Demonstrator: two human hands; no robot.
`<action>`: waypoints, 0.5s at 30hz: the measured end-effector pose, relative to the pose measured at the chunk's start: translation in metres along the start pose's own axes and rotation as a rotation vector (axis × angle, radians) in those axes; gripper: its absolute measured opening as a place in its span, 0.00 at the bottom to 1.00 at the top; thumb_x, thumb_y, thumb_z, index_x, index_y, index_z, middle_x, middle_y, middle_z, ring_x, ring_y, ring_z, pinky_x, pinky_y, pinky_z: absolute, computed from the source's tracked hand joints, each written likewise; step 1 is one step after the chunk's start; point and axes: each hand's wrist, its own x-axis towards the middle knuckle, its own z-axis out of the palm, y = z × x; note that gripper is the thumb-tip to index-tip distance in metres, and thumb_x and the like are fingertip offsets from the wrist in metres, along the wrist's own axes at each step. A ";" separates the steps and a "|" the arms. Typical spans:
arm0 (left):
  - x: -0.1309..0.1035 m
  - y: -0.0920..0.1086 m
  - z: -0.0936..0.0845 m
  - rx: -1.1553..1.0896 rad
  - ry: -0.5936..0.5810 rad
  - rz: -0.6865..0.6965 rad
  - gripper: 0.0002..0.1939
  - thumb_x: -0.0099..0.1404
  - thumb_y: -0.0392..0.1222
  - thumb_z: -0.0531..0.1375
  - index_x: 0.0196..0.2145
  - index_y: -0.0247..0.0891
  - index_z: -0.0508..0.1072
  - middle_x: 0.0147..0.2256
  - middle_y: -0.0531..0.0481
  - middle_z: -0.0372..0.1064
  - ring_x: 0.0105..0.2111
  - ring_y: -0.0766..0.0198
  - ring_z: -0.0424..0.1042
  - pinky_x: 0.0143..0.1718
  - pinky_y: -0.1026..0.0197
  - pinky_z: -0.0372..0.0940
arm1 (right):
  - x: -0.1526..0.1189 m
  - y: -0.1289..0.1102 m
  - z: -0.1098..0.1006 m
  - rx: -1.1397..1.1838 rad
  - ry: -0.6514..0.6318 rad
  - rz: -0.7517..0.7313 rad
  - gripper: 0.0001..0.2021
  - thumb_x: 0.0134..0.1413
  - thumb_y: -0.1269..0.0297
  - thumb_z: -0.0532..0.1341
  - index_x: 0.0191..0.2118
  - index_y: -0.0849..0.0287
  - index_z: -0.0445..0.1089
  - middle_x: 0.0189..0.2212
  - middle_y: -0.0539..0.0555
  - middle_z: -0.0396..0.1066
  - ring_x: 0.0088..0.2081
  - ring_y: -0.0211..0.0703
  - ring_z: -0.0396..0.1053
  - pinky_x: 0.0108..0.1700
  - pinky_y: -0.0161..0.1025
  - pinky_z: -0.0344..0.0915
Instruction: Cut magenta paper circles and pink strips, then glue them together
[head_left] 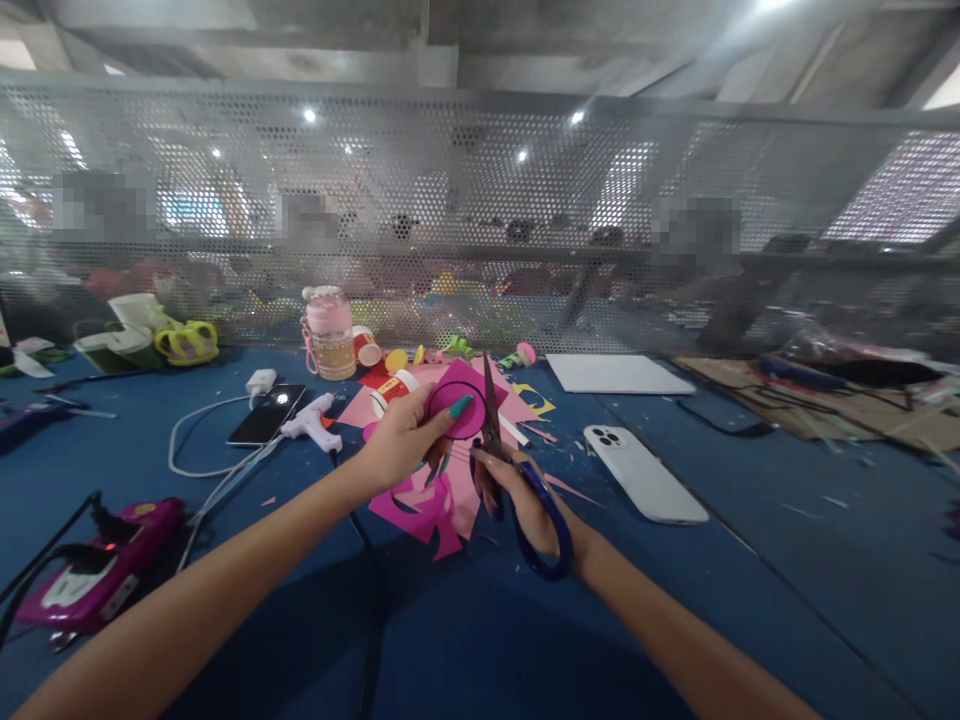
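Note:
My left hand [409, 435] pinches a piece of magenta paper [461, 385] with a dark circle drawn on it, thumb on top. In my right hand [517, 490] is a pair of scissors [491, 410] with dark blue handles, blades pointing up and away, right beside the paper's right edge. Whether the blades touch the paper I cannot tell. Below the hands lie magenta paper scraps [424, 510] and light pink paper [469, 490]. A red and white paper cup [394, 388] lies on its side just behind my left hand.
To the left are a glue gun [313, 424], a black phone [268, 414] with a white cable, and a magenta power strip [105, 565]. A pink-lidded bottle [330, 335] stands behind. On the right lie a white phone [645, 475], a white sheet [619, 374] and cardboard [795, 395]. A perforated metal screen [465, 200] borders the table.

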 end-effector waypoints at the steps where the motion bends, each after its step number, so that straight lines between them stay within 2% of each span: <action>1: 0.000 0.000 0.000 0.009 0.000 -0.005 0.16 0.57 0.51 0.60 0.28 0.38 0.60 0.12 0.62 0.58 0.10 0.74 0.57 0.11 0.70 0.54 | 0.000 -0.001 0.000 -0.016 -0.002 -0.004 0.20 0.56 0.47 0.52 0.22 0.56 0.59 0.15 0.45 0.57 0.19 0.36 0.58 0.24 0.35 0.56; 8: -0.002 0.003 0.001 0.035 -0.002 -0.016 0.16 0.59 0.52 0.58 0.28 0.37 0.60 0.13 0.62 0.58 0.11 0.75 0.57 0.12 0.71 0.54 | -0.003 -0.009 0.000 -0.041 0.001 0.025 0.21 0.54 0.44 0.53 0.22 0.55 0.55 0.14 0.44 0.53 0.17 0.35 0.56 0.22 0.35 0.55; 15: -0.001 0.005 -0.001 0.069 -0.025 0.002 0.18 0.59 0.55 0.58 0.27 0.37 0.60 0.13 0.62 0.57 0.11 0.75 0.56 0.11 0.71 0.54 | -0.004 -0.003 -0.002 -0.050 -0.002 0.031 0.20 0.57 0.46 0.52 0.23 0.55 0.55 0.15 0.43 0.52 0.17 0.34 0.54 0.21 0.34 0.53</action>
